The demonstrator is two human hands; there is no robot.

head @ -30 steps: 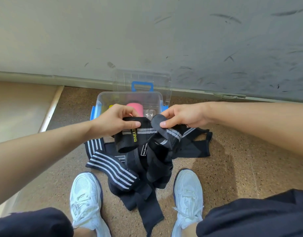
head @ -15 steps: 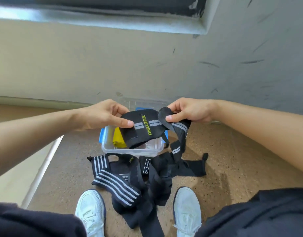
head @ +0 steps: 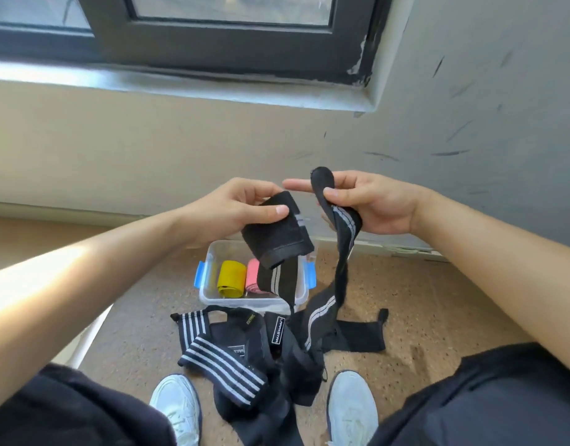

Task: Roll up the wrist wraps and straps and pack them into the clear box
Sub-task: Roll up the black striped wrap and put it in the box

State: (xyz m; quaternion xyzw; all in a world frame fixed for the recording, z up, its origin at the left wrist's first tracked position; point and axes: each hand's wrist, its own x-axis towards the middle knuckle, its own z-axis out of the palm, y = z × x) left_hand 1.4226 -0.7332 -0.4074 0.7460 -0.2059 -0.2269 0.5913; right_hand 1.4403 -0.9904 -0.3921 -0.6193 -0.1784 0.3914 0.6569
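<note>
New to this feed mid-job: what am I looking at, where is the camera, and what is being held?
No machine here: a person works with bare hands, and the view comes from a camera on their head, looking down. The left hand grips the wide end of a black wrist wrap; the right hand pinches its other end, and the middle hangs toward a pile of wraps on the floor by white shoes. Behind the pile stands the clear box, open, holding a yellow roll and a pink roll.
</note>
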